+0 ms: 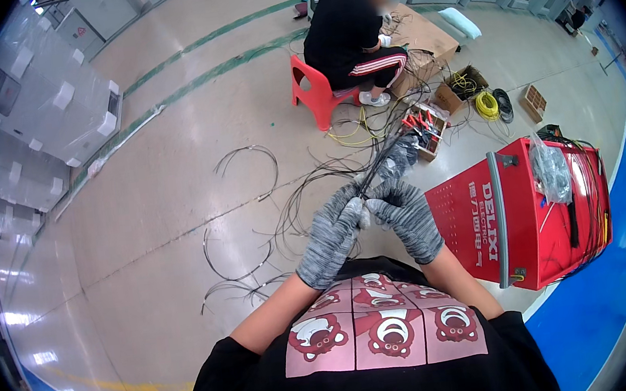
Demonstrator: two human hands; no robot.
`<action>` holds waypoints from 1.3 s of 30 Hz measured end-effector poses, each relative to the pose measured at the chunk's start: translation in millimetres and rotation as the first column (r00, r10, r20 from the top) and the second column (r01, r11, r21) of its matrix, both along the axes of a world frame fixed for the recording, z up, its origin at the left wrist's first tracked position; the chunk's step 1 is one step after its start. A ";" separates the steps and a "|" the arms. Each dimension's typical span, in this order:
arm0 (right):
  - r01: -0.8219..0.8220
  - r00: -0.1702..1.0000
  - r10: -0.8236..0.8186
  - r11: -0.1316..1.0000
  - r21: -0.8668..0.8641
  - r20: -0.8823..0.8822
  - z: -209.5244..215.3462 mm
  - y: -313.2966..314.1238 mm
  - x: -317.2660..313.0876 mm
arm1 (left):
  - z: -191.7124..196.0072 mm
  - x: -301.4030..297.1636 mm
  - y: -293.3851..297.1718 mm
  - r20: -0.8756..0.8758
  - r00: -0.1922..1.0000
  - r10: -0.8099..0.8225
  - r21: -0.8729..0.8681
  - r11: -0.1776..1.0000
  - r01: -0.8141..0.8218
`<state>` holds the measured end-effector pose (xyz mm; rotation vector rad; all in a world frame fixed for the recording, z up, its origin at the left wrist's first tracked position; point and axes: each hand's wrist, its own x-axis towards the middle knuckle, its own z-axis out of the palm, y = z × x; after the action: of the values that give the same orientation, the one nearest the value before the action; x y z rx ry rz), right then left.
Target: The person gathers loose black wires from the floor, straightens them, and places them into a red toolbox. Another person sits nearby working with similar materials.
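Observation:
My left hand (333, 232), in a grey knitted glove, is closed with its fingertips pinched on a bundle of thin black wires (365, 185). Close against it, my right hand (410, 218), gloved alike, is closed at the same spot. Both thumbs meet just below the bundle. The wires fan out from my fingers, trailing left and up toward the floor. Just beyond my hands is a grey mottled shape (403, 154) that I cannot make out.
A red tool cart (462, 205) stands at right. Ahead, a person (341, 34) sits on a red chair (307, 94) at a cardboard-topped surface (418, 37). A tool box (429, 132), a yellow wire coil (486, 105) and loose wires (240, 269) lie on the floor.

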<state>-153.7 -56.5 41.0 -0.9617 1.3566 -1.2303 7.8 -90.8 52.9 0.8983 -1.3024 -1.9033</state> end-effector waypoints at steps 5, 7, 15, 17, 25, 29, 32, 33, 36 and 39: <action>-0.055 0.998 0.054 0.995 0.086 0.023 1.3 -6.0 1.6 | 4.5 9.4 5.0 -0.128 0.990 0.051 0.107 0.994 -0.037; -0.066 0.996 0.061 0.994 0.085 0.060 2.0 -5.3 1.2 | 5.2 12.8 5.0 -0.143 0.985 0.101 0.105 0.991 -0.087; -0.108 0.994 0.108 0.991 0.082 0.012 6.8 -7.7 8.3 | -1.0 23.3 -2.8 -0.136 0.989 0.053 0.131 0.991 -0.035; -0.162 0.987 0.162 0.987 0.014 -0.002 8.1 -9.8 12.2 | -7.8 21.0 -3.8 -0.155 0.988 0.008 0.155 0.988 0.016; -0.069 0.607 -0.216 0.945 -0.321 -0.765 29.5 7.3 7.8 | -11.0 28.8 -16.7 0.073 0.977 0.200 0.012 0.979 -0.201; -0.086 0.737 -0.386 0.762 -0.642 -0.556 56.1 2.4 28.4 | -22.2 27.8 -17.1 0.099 0.974 0.206 -0.152 0.970 -0.190; 0.016 0.934 -0.176 0.890 -0.455 -0.310 43.8 2.2 35.3 | -12.5 22.6 -16.2 0.173 0.962 0.212 -0.259 0.952 -0.164; 0.043 0.971 -0.126 0.930 -0.366 -0.205 40.5 2.4 37.0 | -11.8 21.2 -15.5 0.186 0.955 0.232 -0.309 0.936 -0.167; -0.020 0.927 -0.078 0.967 -0.255 -0.367 41.5 -0.8 36.6 | -7.2 21.2 -16.4 0.225 0.941 0.254 -0.385 0.910 -0.153; -0.042 0.901 -0.050 0.979 -0.202 -0.432 37.2 -5.9 38.6 | -1.8 21.3 -16.1 0.230 0.936 0.267 -0.430 0.890 -0.149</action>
<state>-115.1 -62.4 78.2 -1.4480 1.5930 -1.2202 29.1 -106.9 51.1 1.0645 -1.6209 -1.2972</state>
